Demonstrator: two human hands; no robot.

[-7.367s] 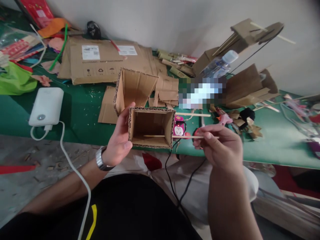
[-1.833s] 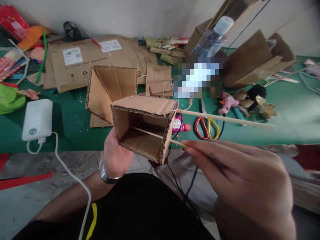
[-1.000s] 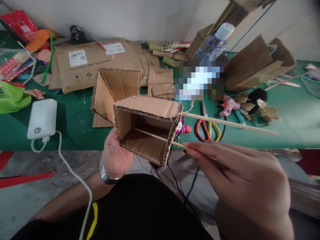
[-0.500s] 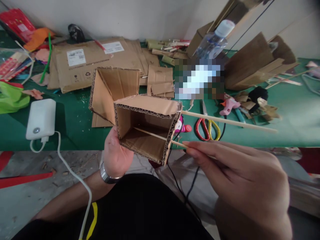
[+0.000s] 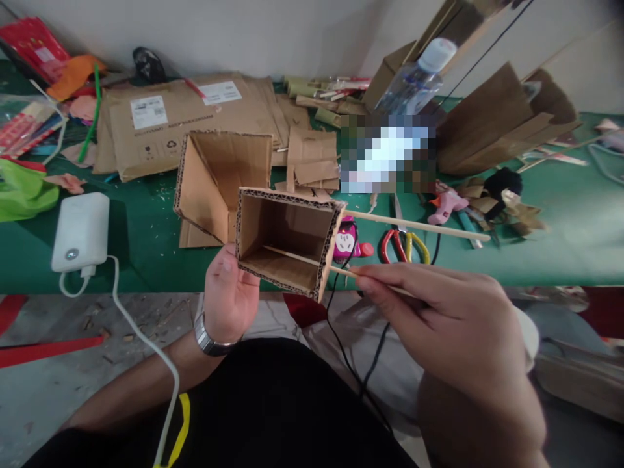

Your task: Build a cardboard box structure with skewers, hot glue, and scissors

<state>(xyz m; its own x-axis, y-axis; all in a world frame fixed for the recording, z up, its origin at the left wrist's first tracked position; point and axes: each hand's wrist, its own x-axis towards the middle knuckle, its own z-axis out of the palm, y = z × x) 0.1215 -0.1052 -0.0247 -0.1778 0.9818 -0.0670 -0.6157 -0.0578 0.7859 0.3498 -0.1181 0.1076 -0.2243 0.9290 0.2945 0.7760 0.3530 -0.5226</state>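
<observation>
A small open cardboard box (image 5: 287, 207) is held up over the table's front edge, its opening tilted toward me. My left hand (image 5: 230, 296) grips it at the lower left, with some fingers hidden behind it. Between thumb and fingertips, my right hand (image 5: 439, 312) pinches a thin wooden stick (image 5: 344, 270) that passes through the box's right wall, its tip inside. Another wooden stick (image 5: 419, 225) juts from the upper right corner of the box. Behind the box stands a second folded cardboard piece (image 5: 202, 188).
On the green table (image 5: 146, 250) lie scissors (image 5: 404, 244), a pink glue gun (image 5: 446, 207), a pink power socket (image 5: 345, 244) and a white power bank (image 5: 80, 231) with a cable. Flat cardboard (image 5: 195, 123), a plastic bottle (image 5: 414, 81) and scraps fill the back.
The box has tilted and shifted slightly right over the stick, showing more of its inside. My right hand has moved a little left and up.
</observation>
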